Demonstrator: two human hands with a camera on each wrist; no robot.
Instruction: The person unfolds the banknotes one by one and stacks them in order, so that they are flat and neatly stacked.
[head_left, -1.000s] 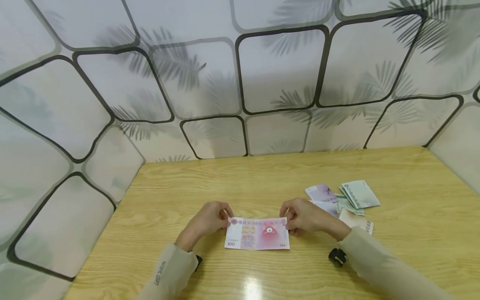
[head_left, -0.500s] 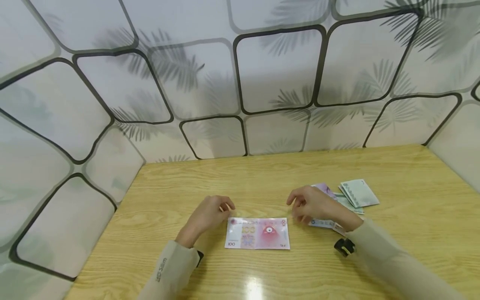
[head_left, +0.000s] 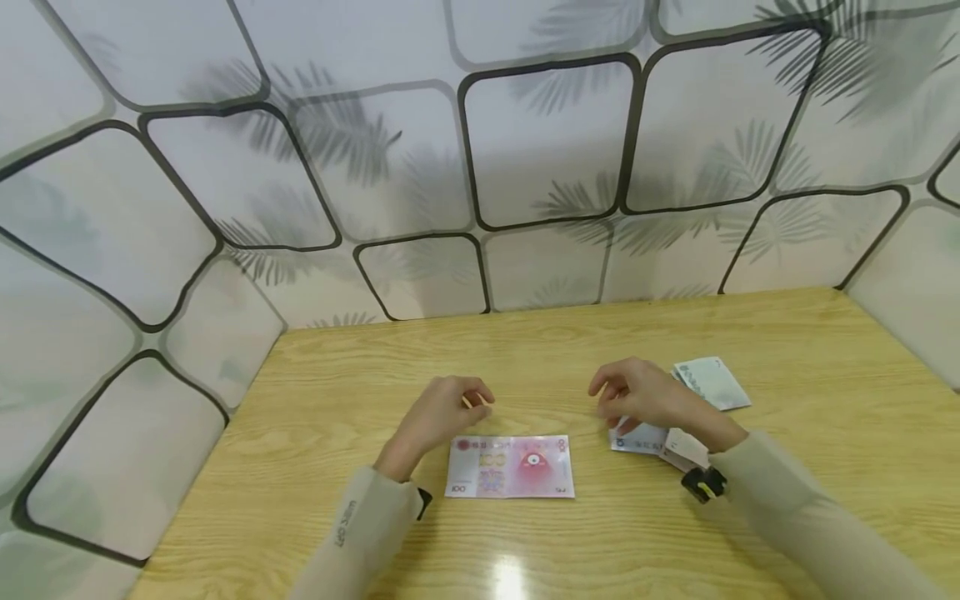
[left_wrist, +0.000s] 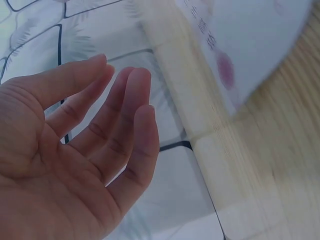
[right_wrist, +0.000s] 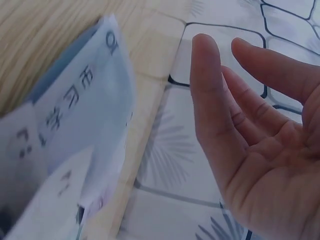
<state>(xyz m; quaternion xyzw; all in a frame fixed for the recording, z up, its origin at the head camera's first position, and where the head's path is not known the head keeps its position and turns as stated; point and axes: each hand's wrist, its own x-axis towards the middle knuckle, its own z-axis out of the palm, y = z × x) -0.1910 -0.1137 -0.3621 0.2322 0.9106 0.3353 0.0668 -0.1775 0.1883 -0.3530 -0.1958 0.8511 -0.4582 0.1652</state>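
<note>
A pink 100 banknote point(head_left: 510, 468) lies flat on the wooden table, and one corner of that banknote point(left_wrist: 250, 45) shows in the left wrist view. My left hand point(head_left: 447, 408) hovers just past its far left corner, holding nothing; in the left wrist view the left hand point(left_wrist: 95, 135) has loosely bent fingers. Over a scatter of folded banknotes to the right is my right hand point(head_left: 645, 392), also holding nothing. In the right wrist view the right hand point(right_wrist: 255, 135) is relaxed beside a bluish folded banknote point(right_wrist: 95, 110). The right hand and forearm hide part of the scatter.
Among the scatter are a pale green folded banknote point(head_left: 716, 385), a bluish one point(head_left: 637, 438) and a whitish one point(head_left: 686, 450). A patterned wall covering point(head_left: 547, 142) rises behind the wooden table point(head_left: 360, 367). Light glares on the front of the tabletop.
Both hands have let go of the pink banknote, which stays flat on the table. The right hand has moved right, over the folded banknotes; the left has lifted away, up and slightly right.
</note>
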